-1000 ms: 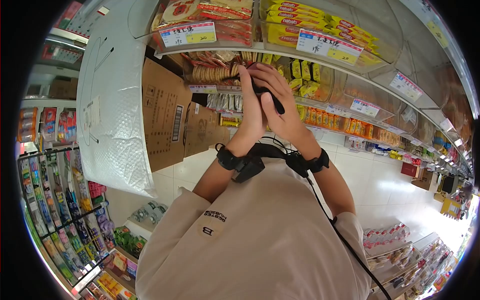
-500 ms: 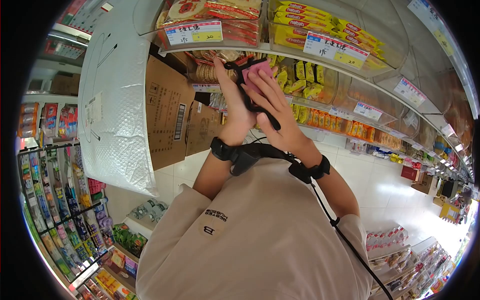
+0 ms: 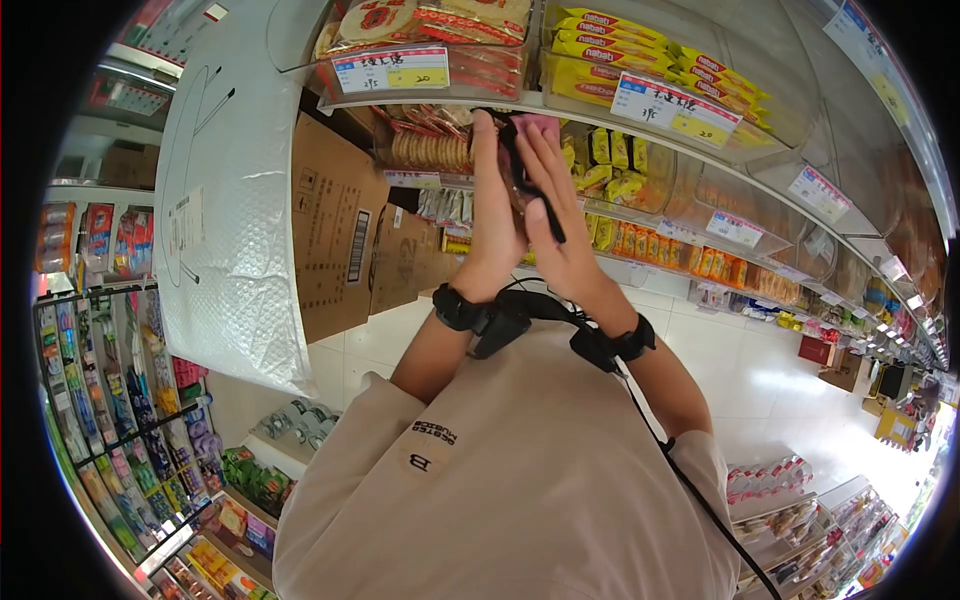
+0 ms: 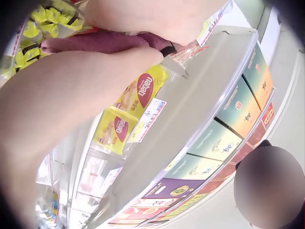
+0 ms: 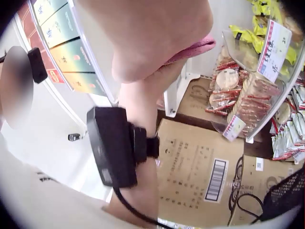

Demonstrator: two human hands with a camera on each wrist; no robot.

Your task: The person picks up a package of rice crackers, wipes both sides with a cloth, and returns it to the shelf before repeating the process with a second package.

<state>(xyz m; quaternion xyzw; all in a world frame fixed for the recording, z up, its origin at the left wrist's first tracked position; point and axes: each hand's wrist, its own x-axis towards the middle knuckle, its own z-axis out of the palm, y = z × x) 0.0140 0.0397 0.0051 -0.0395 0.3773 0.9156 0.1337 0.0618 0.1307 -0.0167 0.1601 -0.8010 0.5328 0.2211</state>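
Note:
Between my two raised palms lies a folded pink cloth (image 3: pixel 545 125) with a black strap (image 3: pixel 555 222) hanging from it. My left hand (image 3: pixel 490 215) stands upright on one side, fingers straight. On the other side my right hand (image 3: pixel 566 235) presses flat, its fingers straight over the cloth. The left wrist view catches the mauve-pink cloth (image 4: pixel 102 42) as a thin layer sandwiched between both hands. From the right wrist, only a pink edge of the cloth (image 5: pixel 198 49) sticks out past the hands; the rest is hidden.
Snack shelves stand just beyond my hands, with yellow wafer packs (image 3: pixel 610 45) above and packed round biscuits (image 3: pixel 432 150) behind. Cardboard boxes (image 3: pixel 335 230) and a white bubble-wrap sheet (image 3: pixel 235 250) are at the left. Another person (image 4: pixel 269 186) appears in the left wrist view.
My palms opened apart half a second ago, showing the pink cloth, and have come back together around it. The black strap has shifted with the hands.

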